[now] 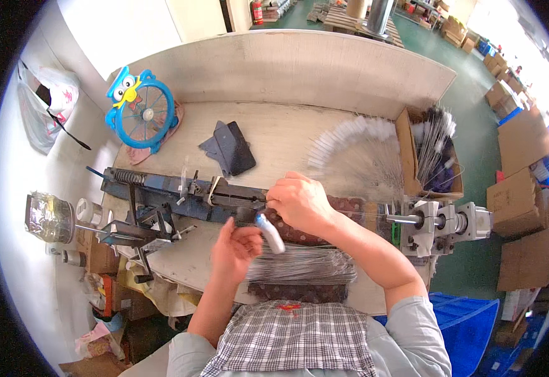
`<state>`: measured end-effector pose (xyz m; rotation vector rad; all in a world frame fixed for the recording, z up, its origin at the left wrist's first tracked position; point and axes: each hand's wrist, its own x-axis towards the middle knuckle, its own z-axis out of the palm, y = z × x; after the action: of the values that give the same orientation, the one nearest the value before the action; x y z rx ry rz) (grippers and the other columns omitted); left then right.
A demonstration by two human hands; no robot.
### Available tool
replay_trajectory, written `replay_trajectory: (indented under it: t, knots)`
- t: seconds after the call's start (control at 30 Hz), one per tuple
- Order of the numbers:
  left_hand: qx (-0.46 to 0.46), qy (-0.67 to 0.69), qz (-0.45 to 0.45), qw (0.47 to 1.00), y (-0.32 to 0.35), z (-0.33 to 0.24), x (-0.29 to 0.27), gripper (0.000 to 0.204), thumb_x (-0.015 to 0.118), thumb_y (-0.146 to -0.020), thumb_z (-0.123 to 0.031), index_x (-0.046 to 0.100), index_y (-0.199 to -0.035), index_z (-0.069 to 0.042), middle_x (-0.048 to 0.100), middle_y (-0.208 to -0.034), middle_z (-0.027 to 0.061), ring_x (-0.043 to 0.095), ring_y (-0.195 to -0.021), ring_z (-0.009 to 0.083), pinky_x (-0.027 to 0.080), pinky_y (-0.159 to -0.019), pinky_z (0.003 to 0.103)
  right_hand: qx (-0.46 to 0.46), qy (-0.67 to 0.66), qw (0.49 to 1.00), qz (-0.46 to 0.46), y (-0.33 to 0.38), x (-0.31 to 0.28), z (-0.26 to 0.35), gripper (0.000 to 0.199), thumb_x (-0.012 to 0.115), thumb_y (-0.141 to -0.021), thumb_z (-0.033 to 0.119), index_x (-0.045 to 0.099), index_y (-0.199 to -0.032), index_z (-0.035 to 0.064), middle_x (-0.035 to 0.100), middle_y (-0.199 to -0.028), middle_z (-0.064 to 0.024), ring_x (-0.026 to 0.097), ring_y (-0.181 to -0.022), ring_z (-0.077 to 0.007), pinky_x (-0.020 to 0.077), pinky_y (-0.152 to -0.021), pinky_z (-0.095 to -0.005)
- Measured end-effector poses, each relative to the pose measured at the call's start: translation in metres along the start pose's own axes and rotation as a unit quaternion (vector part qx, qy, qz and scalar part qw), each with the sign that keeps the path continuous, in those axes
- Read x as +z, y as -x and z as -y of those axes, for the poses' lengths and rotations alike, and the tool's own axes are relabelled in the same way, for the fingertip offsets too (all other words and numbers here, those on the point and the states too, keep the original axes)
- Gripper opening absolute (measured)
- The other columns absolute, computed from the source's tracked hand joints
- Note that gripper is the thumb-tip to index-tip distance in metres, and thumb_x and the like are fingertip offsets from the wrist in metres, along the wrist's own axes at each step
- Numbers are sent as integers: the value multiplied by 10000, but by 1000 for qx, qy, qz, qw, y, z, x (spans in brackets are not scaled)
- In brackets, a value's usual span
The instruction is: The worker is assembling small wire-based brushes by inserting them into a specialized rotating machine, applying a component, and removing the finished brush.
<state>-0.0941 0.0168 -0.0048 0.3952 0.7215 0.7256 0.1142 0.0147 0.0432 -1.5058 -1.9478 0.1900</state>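
Wires [302,265] lie bundled on a bench [280,135]; left hand [238,249], fingers loosely parted, hovers beside a blurred white, blue-tipped piece [272,236]; right hand [301,202] curls at a metal rig [161,183], its hold impossible to tell.

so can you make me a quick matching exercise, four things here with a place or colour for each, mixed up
Column one
1. desk fan
2. wire bundle
3. blue-ended white piece
4. cardboard box

Column two
A. open-topped, at the right side of the bench
B. right beside the left hand
C. blue rim
D. grey, near the checked apron

Pairs: 1-C, 2-D, 3-B, 4-A
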Motion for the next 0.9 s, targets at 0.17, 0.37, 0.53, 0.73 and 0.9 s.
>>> replay_trajectory:
  t: [0.17,0.37,0.53,0.73,0.9]
  knots:
    - [-29,-136,57,989,2,24,24,662,303,-953,-487,651,-851,66,649,-730,144,606,-680,235,480,-686,336,1,20,1000,17,-3,2,3,71,669,-711,156,653,-731,90,619,-722,-24,585,-777,-242,492,-670,-368]
    - [-179,163,78,967,-21,22,-27,700,299,-932,-572,655,-864,27,634,-699,117,597,-627,217,476,-573,353,10,24,1000,16,-5,-1,6,78,674,-710,163,657,-734,91,619,-716,-28,589,-770,-243,488,-673,-363]
    - [85,-115,28,989,-11,-8,11,486,375,-980,-403,655,-806,-46,600,-640,106,553,-537,192,466,-522,303,12,27,999,29,-4,-2,2,77,673,-711,161,657,-736,90,612,-717,-31,583,-771,-244,486,-674,-366]
    - [145,-564,-107,806,-31,18,2,489,698,-769,-449,653,-624,16,557,-502,20,490,-505,91,400,-511,263,23,14,999,31,-1,-1,6,74,666,-723,154,659,-740,82,612,-737,-34,577,-789,-254,484,-683,-375]
    - [184,-510,-106,833,-36,35,3,392,671,-804,-365,627,-713,14,573,-569,21,511,-523,101,418,-516,267,-36,8,999,-20,5,-20,0,80,663,-731,137,659,-777,71,617,-754,-39,577,-851,-243,483,-688,-391]
